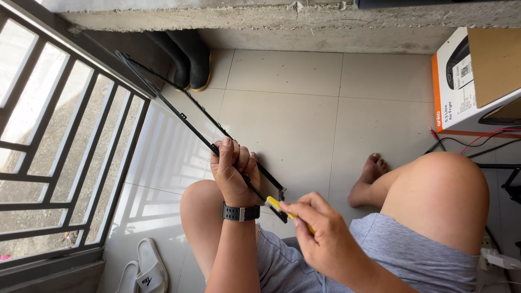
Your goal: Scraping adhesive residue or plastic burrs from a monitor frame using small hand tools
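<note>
Here, left hand (233,172) gripping thin black metal frame (184,119), right hand (320,233) w/ yellow tool (275,204)

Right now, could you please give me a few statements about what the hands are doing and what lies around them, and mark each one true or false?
1. The left hand grips a thin black frame. True.
2. The right hand holds a red hammer. False: it holds a small yellow-handled tool whose tip is at the near end of the frame.
3. A dark watch sits on the left wrist. True.
4. The black rubber boots stand beside the white sandals. False: the boots stand by the far wall, while the white sandals lie near the metal railing.
5. A cardboard box stands on the right. True.
</note>
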